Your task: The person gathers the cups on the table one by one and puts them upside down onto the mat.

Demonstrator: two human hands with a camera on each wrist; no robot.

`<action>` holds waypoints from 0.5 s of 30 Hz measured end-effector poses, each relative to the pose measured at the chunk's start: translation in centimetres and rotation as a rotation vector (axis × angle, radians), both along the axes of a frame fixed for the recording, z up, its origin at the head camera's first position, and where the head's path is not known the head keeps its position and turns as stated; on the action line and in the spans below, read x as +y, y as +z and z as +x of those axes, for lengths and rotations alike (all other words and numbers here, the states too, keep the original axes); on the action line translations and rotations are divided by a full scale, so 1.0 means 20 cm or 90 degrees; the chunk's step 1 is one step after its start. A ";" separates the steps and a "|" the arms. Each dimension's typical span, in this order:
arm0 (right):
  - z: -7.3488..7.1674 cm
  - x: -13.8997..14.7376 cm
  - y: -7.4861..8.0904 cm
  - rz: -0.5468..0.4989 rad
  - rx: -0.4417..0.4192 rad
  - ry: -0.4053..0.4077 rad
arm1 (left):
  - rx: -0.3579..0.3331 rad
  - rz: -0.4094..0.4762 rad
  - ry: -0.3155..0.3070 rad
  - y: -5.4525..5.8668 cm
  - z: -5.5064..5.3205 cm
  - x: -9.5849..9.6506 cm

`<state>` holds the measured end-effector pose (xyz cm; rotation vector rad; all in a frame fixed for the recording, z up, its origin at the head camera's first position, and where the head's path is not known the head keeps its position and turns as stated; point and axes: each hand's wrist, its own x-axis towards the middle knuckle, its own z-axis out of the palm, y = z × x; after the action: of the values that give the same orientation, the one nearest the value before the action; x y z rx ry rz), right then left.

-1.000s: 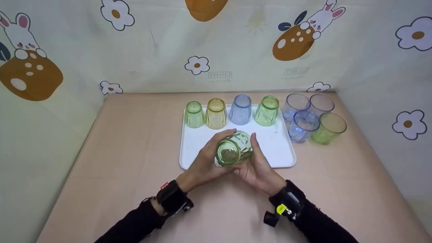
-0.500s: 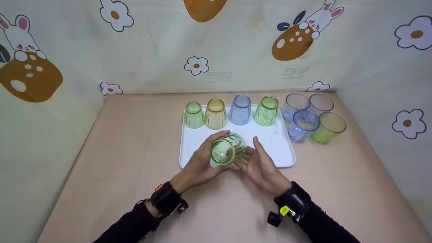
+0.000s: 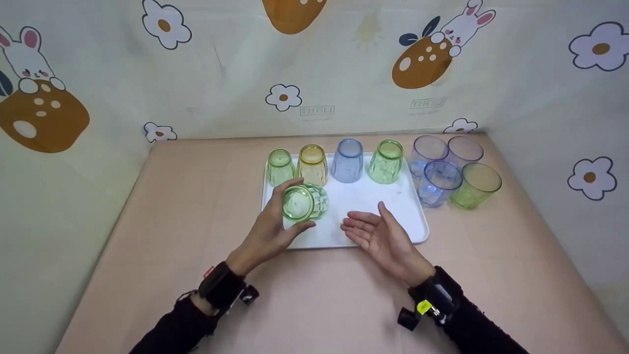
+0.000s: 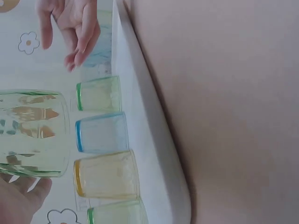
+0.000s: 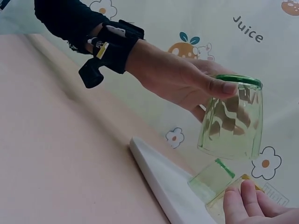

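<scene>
Above the white rectangular tray (image 3: 363,196), left hand (image 3: 265,231) grasps green faceted-glass tumbler (image 3: 300,202), apparently carrying; right hand (image 3: 390,246) released; lowering would need clearance.

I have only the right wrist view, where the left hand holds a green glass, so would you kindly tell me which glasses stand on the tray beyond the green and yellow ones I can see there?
Observer: The head view shows a blue glass and then another green glass to the right of the yellow glass, in the same row on the tray.

Operator: Thank you, and my view catches only the fingertips of the right hand; is its palm holding anything?

Observer: No, in the head view its palm is turned in view and nothing is in it.
</scene>
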<state>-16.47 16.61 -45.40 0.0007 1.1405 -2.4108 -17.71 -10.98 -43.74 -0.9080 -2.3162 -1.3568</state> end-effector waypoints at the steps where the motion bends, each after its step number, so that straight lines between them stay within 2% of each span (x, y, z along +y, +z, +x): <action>1: 0.00 0.00 0.00 0.000 -0.002 -0.001 | -0.009 -0.003 0.010 0.00 0.00 -0.01; 8: 0.00 0.02 0.01 -0.006 -0.010 -0.011 | -0.081 -0.001 0.075 0.02 -0.06 -0.12; 15: 0.00 0.05 0.01 -0.015 0.000 -0.018 | -0.142 0.023 0.122 -0.02 -0.11 -0.20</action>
<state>-16.39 17.53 -45.28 0.0090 1.1200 -2.4495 -20.01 -15.04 -44.24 -0.5305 -2.4579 -1.4761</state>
